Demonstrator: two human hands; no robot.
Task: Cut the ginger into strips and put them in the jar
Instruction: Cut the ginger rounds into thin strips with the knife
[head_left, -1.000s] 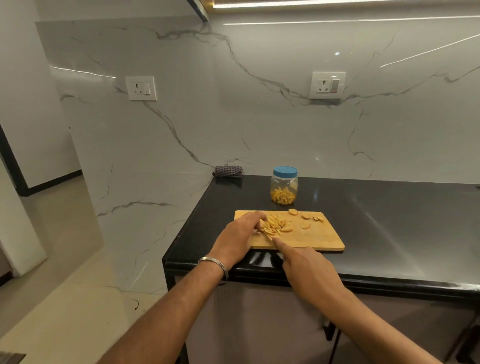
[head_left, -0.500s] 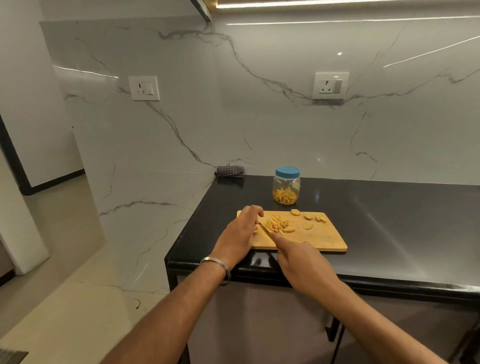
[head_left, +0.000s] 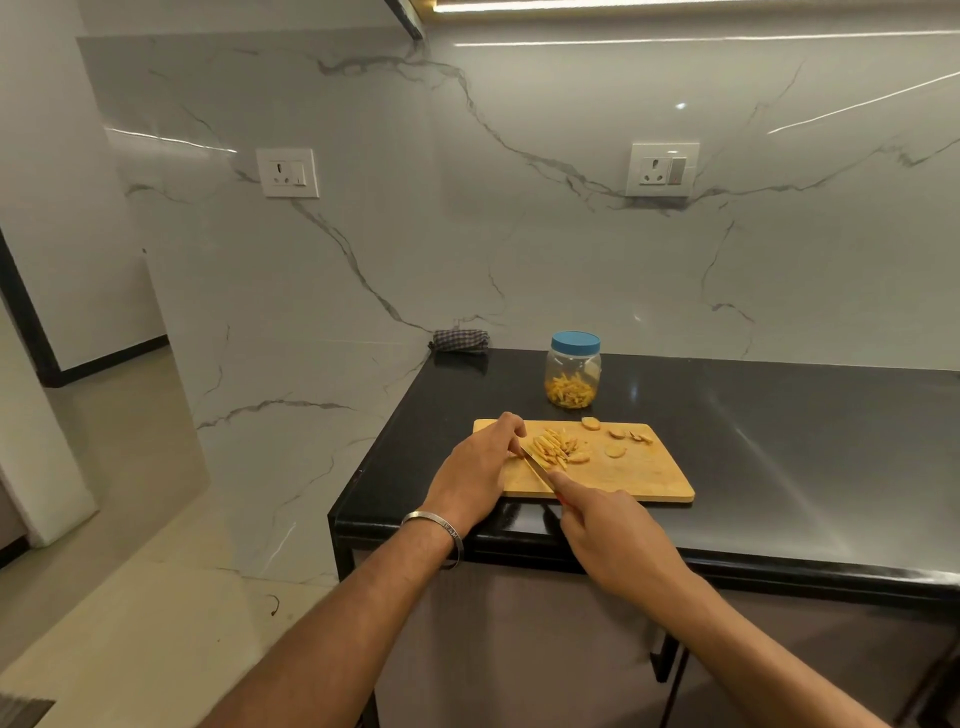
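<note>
Head view: A rectangular wooden cutting board is laid on the glossy black countertop, near its front edge. A pile of pale yellow ginger strips is gathered on the left half of the board; round ginger slices are scattered to its right. The left hand, with a metal bangle worn at the wrist, is curled, fingertips pressed down at the left of the pile. The right hand is closed round a red-handled knife, index finger extended along the blade, which is angled toward the left fingers. A clear plastic jar with a blue lid, partly filled with strips, is positioned just behind the board. A checked cloth is bunched against the marble wall.
</note>
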